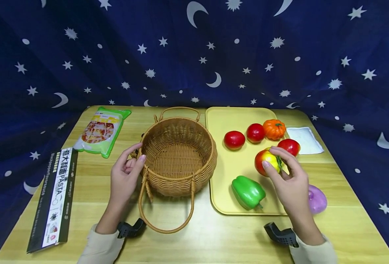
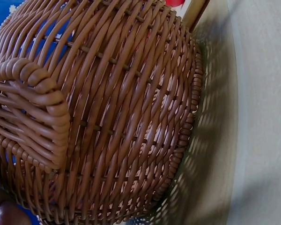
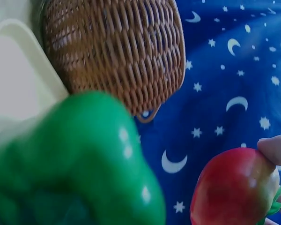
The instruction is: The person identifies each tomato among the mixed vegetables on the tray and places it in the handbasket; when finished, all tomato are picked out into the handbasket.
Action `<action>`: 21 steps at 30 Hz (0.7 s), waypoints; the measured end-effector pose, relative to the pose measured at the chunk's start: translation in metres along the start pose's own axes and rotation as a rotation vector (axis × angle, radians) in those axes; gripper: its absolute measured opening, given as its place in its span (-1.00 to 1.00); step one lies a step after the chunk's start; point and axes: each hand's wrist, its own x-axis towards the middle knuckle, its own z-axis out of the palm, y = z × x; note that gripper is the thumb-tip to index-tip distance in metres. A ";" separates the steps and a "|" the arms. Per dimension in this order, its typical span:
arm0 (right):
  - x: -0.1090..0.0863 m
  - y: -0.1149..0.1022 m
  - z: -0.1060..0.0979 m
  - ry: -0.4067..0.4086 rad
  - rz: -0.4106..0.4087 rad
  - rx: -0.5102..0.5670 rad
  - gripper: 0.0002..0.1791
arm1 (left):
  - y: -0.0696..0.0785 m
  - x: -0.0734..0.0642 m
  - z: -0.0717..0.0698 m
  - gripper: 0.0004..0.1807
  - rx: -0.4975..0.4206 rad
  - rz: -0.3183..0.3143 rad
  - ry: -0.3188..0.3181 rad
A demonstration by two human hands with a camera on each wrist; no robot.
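My left hand (image 1: 124, 181) pinches the left rim of a round wicker basket (image 1: 178, 185), thumb and fingers at its edge. The basket stands on the table with nothing inside, one handle folded toward me. My right hand (image 1: 291, 185) holds a red-and-yellow toy fruit with green leaves (image 1: 259, 163) between thumb and fingers, above the yellow tray (image 1: 221, 176). In the right wrist view, the fruit (image 3: 232, 187) shows its red side, with the fingertips at its leafy end. A green bell pepper (image 1: 247, 192) lies on the tray, nearer me than that fruit.
Two red fruits (image 1: 234, 140), an orange pumpkin (image 1: 274, 129) and another red fruit (image 1: 289, 146) sit on the tray's far part. Right of it are a white packet (image 1: 304, 140) and a purple item (image 1: 317, 200). At left lie a pasta box (image 1: 52, 200) and a green-edged food bag (image 1: 102, 130).
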 end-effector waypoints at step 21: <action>0.009 -0.038 0.045 -0.173 -0.113 -0.014 -0.57 | 0.003 0.000 0.002 -0.60 -0.027 0.007 0.006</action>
